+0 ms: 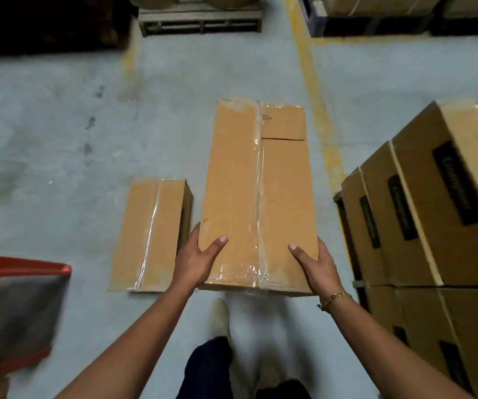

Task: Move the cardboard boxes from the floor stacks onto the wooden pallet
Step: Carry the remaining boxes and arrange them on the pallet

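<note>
Box (256, 197) being carried, left hand (200, 260) and right hand (315, 266) gripping near corners; stack (433, 211) at three o'clock seemingly palletised; floor box (151, 234) at nine o'clock waiting.

Warehouse — stacked cartons (439, 197), pallets (200, 21), concrete floor (59, 110)

- Left hand (200, 260) and right hand (315, 266) grip the near corners of a long taped cardboard box (258, 197), thumbs on its top face.
- A gold bracelet (334, 299) sits on the right wrist.
- A second taped box (151, 234) lies on the grey floor (59, 125), just left of the held one.
- Stacked boxes (433, 214) with dark labels stand to the right.
- A worn yellow line (315, 90) runs between them.
- A wooden pallet (200, 21) stands at the far edge.
</note>
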Demonstrator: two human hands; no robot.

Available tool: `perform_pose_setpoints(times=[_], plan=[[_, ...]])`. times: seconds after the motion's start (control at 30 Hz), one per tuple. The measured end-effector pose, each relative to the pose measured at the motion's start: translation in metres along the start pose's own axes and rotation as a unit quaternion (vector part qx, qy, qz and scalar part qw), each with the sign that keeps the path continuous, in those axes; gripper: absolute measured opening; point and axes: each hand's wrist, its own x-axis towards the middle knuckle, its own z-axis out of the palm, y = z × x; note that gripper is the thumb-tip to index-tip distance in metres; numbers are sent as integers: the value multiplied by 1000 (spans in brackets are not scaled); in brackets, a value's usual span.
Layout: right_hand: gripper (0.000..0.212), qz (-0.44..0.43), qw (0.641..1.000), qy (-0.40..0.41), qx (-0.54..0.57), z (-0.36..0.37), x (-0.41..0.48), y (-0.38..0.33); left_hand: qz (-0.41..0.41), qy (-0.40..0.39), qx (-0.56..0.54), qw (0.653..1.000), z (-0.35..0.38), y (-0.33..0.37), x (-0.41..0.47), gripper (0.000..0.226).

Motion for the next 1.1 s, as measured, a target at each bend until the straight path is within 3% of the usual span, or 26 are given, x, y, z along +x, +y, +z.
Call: perform_pose_setpoints(times=[0.13, 0.33, 0.53, 0.63, 0.8, 0.97, 1.1], plan=[[54, -4, 998, 49, 35, -64, -84, -44, 38, -45, 35, 998, -14, 76, -63, 91], [48, -19, 983, 149, 103, -122, -183, -80, 141, -117, 24, 983, -17, 161, -121, 63], [48, -17, 948, 271, 166, -150, -258, -85, 222, -214, 52, 950, 1, 214, -151, 54], [44, -10, 925, 331, 188, -169, -293, -74, 254, -268, 73, 926, 26, 238, -168, 44], [44, -4, 880, 419, 225, -204, -358, -46, 294, -354, 116, 880, 87, 267, -217, 63], [44, 40, 836, 490, 243, -245, -432, 6, 326, -425, 147, 832, 159, 269, -301, 62], [59, 83, 805, 539, 231, -288, -492, 66, 329, -480, 153, 799, 226, 259, -374, 74]])
